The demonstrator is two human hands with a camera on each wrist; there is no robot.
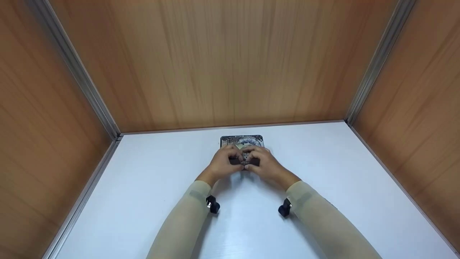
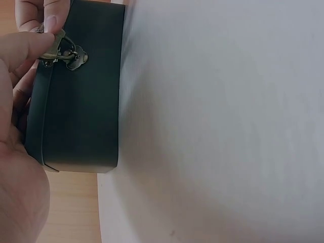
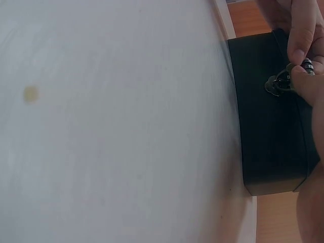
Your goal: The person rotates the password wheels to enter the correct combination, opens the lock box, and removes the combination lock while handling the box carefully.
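Small dark box point(image 1: 241, 141) with a patterned lid sits on the white table point(image 1: 151, 201), right under both hands, near the back wall point(image 1: 230, 64). Left hand point(image 1: 222, 163) and right hand point(image 1: 264, 164) meet at the box's near face, fingers curled in from either side. Left wrist view: the left thumb and fingertips point(image 2: 30, 44) pinch the brass clasp point(image 2: 59, 50) at the lid seam, with the palm against the box side, probably to brace it. Right wrist view: the right fingertips point(image 3: 298, 45) pinch the same clasp point(image 3: 281, 83) from the opposite side; part of it is hidden behind the fingers, so I can't tell whether it's latched. Lid looks down, seam line closed. Two-handed grip makes sense: the clasp is small and the box light, so one hand steadies while the other works. Beige sleeves point(image 1: 179, 223) cover both forearms.
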